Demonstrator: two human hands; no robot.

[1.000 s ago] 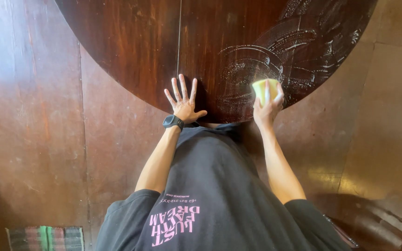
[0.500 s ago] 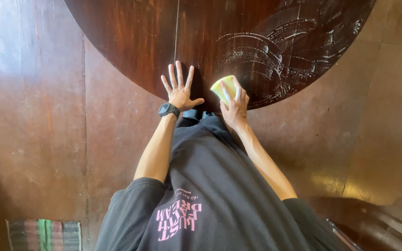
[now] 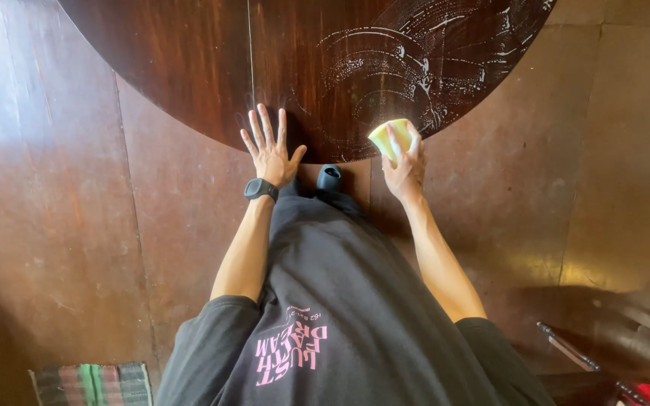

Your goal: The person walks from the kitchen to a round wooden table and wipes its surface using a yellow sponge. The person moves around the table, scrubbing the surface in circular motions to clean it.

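Brown floor panels (image 3: 69, 225) surround a dark round wooden table (image 3: 189, 60) whose right half carries curved white soap streaks (image 3: 430, 45). At the table's near edge lies a yellow-green sponge (image 3: 387, 137), its long axis running diagonally from lower left to upper right. Right hand (image 3: 404, 167) is closed over the sponge, fingers pressing it flat to the wood, evidently for wiping contact. Left hand (image 3: 271, 146) holds nothing, fingers spread flat on the table edge, apparently as a brace. A black watch (image 3: 260, 189) sits on the left wrist.

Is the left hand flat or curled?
Flat: left hand lies palm-down, fingers spread, on the round table by its edge.
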